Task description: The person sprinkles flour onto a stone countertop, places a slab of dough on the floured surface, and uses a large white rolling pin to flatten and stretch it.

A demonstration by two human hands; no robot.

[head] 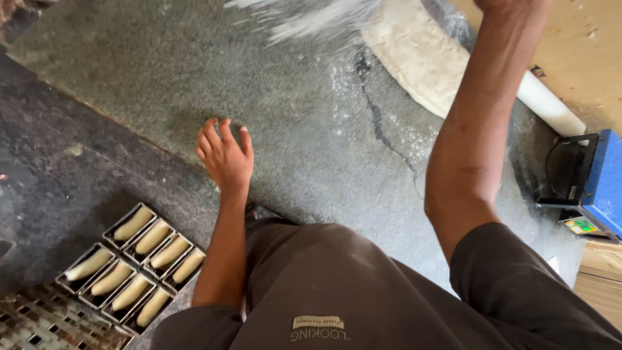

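Left hand (223, 155) is resting open on the table (129, 84); right hand's grip I cannot tell; far dough (414, 55) is lying floured, unshaped; tins (133, 266) filled.

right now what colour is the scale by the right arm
Blue scale, seen in the head view.

A sheet of dough (414, 55) is lying at the far side of the worktop (291, 110), with a rolling pin (551, 104) just to its right. Right of the pin, a scale (593, 188) is sitting at the worktop's edge. Below the near left edge, baking tins (133, 266) are standing on the floor (58, 175), each holding a dough roll.
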